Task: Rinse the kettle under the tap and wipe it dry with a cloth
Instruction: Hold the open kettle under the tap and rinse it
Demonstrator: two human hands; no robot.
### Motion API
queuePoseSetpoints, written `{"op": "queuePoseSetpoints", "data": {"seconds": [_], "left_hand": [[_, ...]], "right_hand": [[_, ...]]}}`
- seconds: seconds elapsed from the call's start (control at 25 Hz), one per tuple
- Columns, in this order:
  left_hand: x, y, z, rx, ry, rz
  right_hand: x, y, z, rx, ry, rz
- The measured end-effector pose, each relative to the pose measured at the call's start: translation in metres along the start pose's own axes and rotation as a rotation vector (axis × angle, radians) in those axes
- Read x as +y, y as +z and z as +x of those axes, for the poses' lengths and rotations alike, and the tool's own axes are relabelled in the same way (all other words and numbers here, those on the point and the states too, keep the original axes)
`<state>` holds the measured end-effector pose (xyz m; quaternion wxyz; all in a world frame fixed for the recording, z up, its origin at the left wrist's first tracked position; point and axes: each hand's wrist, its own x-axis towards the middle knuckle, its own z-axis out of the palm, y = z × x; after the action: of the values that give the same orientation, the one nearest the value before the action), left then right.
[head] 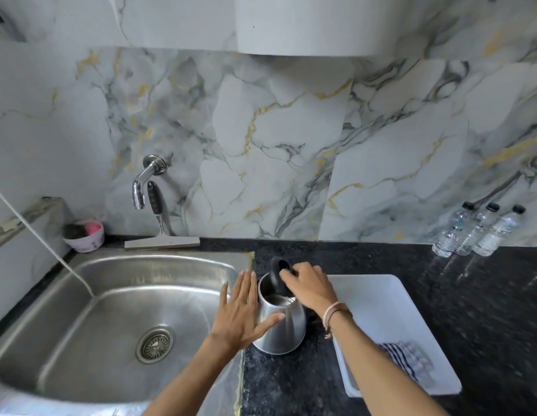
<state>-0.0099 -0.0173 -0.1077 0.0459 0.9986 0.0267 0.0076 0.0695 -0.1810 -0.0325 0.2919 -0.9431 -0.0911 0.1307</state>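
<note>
A steel kettle with a black lid stands upright on the dark counter just right of the sink. The lid is raised, and my right hand holds it by its top edge. My left hand lies flat against the kettle's left side, fingers spread, thumb on the steel wall. The chrome tap juts from the marble wall above the sink's back left; no water runs from it. A striped cloth lies folded in a white tray to the right of the kettle.
A squeegee leans on the wall behind the sink. A pink tub with scrubbers sits at the sink's back left corner. Three water bottles stand at the back right. A white cord runs into the sink.
</note>
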Motion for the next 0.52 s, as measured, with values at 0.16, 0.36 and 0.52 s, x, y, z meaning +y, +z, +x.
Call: {"op": "queuePoseSetpoints", "data": {"seconds": [0.16,0.36,0.52], "left_hand": [[0.002,0.000,-0.001,-0.008,-0.005,-0.026],[0.001,0.000,-0.001,-0.018,0.005,-0.042],[0.001,0.000,-0.002,0.001,-0.024,-0.017]], "right_hand": [[0.037,-0.031,0.013,-0.358,-0.048,0.607],[0.058,-0.028,0.022,-0.483,-0.193,0.371],[0.068,0.014,0.024,0.103,-0.318,0.004]]}}
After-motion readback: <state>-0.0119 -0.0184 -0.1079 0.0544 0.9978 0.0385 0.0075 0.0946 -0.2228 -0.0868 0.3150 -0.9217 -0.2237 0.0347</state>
